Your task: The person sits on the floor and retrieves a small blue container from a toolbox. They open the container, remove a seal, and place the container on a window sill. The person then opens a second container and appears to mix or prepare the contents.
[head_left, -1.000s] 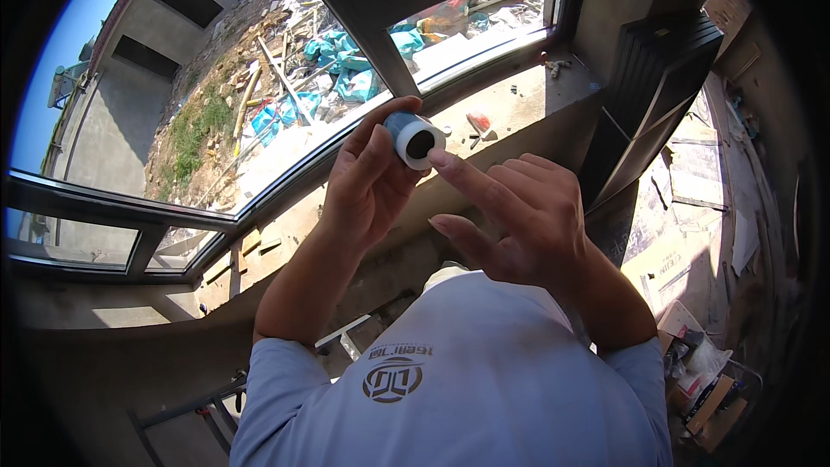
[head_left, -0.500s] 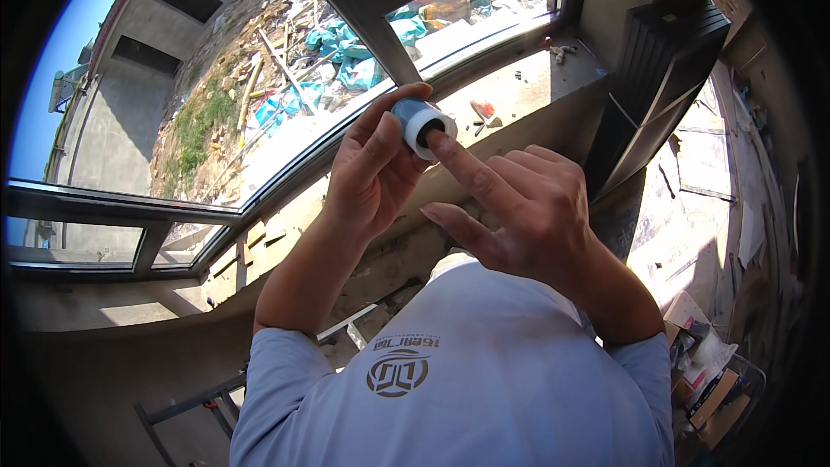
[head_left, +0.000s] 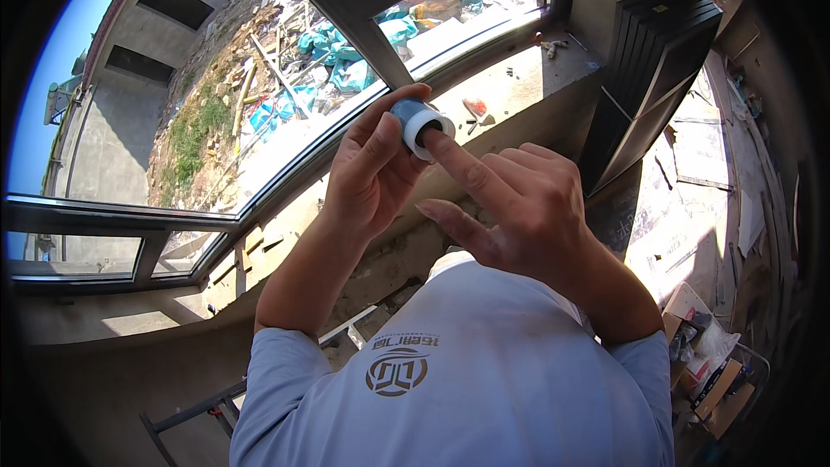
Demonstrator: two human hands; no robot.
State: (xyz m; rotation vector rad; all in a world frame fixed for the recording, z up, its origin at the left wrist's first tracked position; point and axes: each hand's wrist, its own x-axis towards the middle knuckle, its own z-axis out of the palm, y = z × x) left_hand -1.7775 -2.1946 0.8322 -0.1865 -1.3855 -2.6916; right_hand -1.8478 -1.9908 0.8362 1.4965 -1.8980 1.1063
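My left hand (head_left: 372, 164) is closed around a small cylinder (head_left: 418, 126), bluish on its side, with a thick white ring at the end facing me and a dark hole in the middle. It is held tilted, in front of the window sill. From the right comes my right hand (head_left: 527, 199), its index finger stretched out and its tip at the hole, apparently just inside. The thumb stands apart, and the other fingers are loosely bent with nothing visible in them. What the cylinder is, I cannot tell.
Beyond the hands runs a dark window frame (head_left: 393, 60) over a concrete sill (head_left: 510, 91) with small bits on it. Dark panels (head_left: 653, 69) lean stacked at right. Low on the right stands an open cardboard box (head_left: 722, 398); a dark metal frame (head_left: 190, 411) is at lower left.
The view has shifted slightly, so the window and sill sit a little differently. Both hands and the cylinder keep nearly the same pose, the index finger still at the hole.
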